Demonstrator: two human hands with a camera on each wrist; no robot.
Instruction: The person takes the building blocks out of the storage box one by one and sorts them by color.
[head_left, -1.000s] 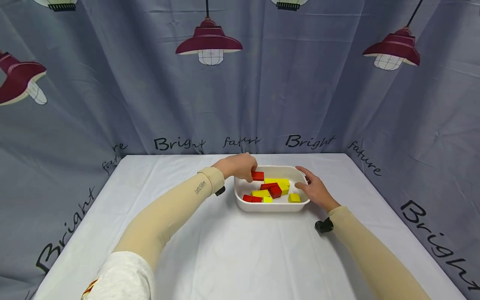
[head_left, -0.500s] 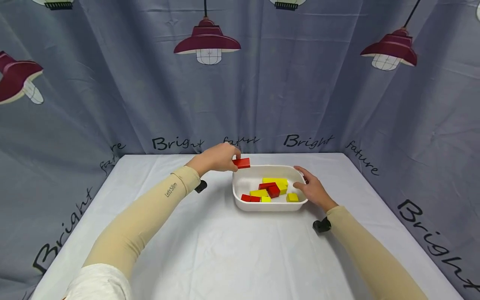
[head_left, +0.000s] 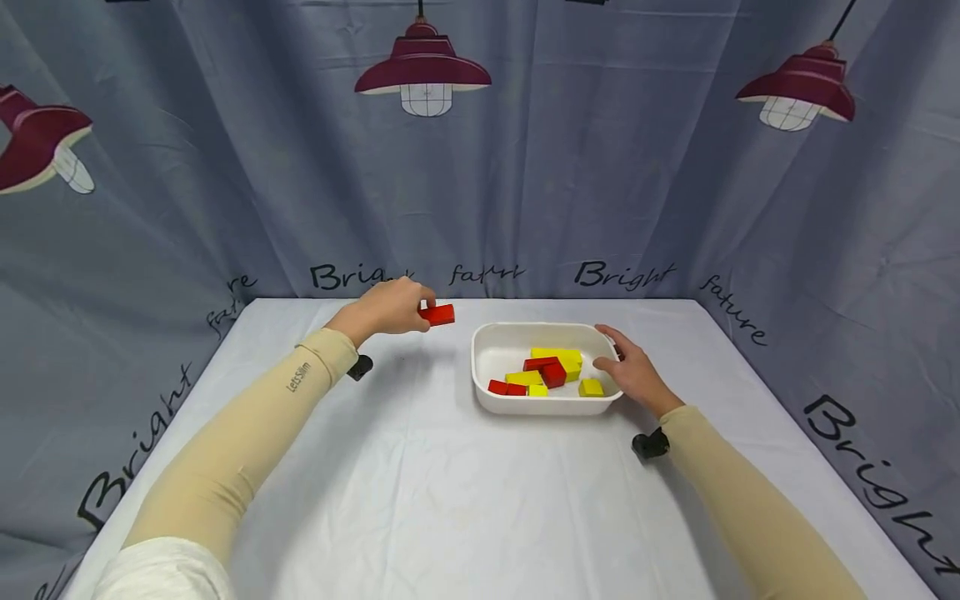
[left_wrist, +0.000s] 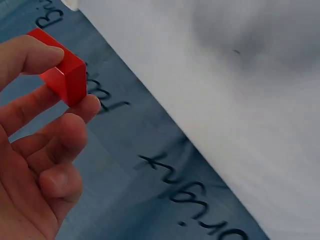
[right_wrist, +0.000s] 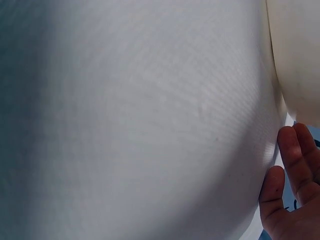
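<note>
The left hand (head_left: 386, 308) pinches a red block (head_left: 440, 315) in the air, left of the white box (head_left: 551, 406); the right hand (head_left: 636, 372) holds the box's right end. With only one end pinched, slack thumb pressure could let the block tilt or drop.

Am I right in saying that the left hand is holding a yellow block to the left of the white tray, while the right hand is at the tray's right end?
Not quite: the block is red, as the left wrist view shows. The left hand is holding it to the left of the white tray, while the right hand is at the tray's right end.
</note>
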